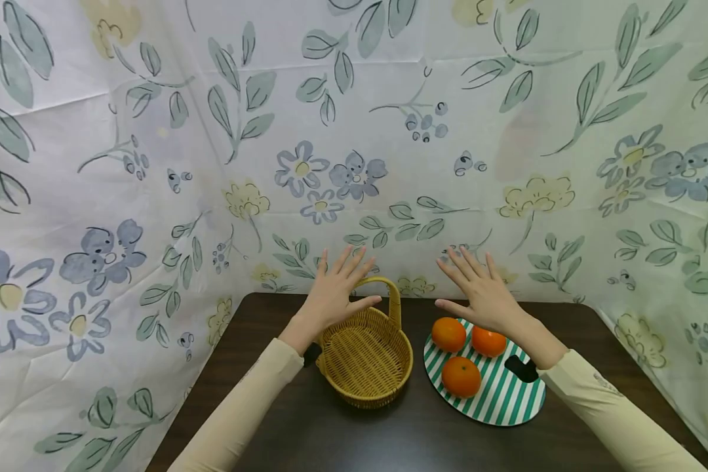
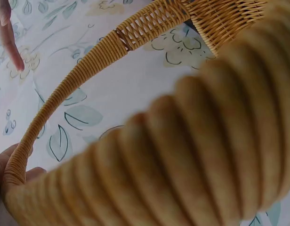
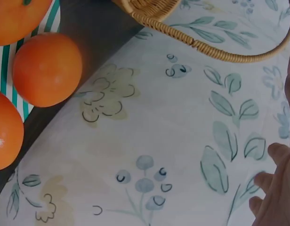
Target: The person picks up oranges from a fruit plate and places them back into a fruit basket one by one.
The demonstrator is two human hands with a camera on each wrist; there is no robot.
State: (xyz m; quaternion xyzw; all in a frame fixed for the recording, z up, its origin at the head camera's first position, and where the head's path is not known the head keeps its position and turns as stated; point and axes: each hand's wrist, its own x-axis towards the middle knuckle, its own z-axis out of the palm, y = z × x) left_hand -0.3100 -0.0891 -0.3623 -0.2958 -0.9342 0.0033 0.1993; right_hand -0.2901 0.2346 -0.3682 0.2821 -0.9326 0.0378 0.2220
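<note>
Oranges [image 1: 461, 378], three in all, sit near and below the right hand [image 1: 485, 295]. The biggest thing is a white cloth [image 1: 425, 164] with leaves and flowers on it, and it hangs behind both hands and out to each side. Next is a dark brown table [image 1: 342, 446], low down under the hands. Two long cream sleeves [image 1: 254, 393] reach over it up to the wrists. A yellow woven basket [image 1: 366, 357] stands below the left hand [image 1: 337, 292] and a bit to its right. Its tall round handle [image 1: 394, 305] goes up close by that hand, but I cannot tell if they touch. A flat plate [image 1: 501, 396] with green and white stripes lies under the right hand and wrist, to the right of the basket. Both hands are up with their fingers straight and spread wide, holding nothing, and the thumbs point at each other. On the plate, one orange is under the right thumb, one is right below the palm and partly hidden by it, and one is lower, nearer the person. Smallest are two black things, one by the left wrist [image 1: 313, 354] and one by the right wrist [image 1: 522, 368].
</note>
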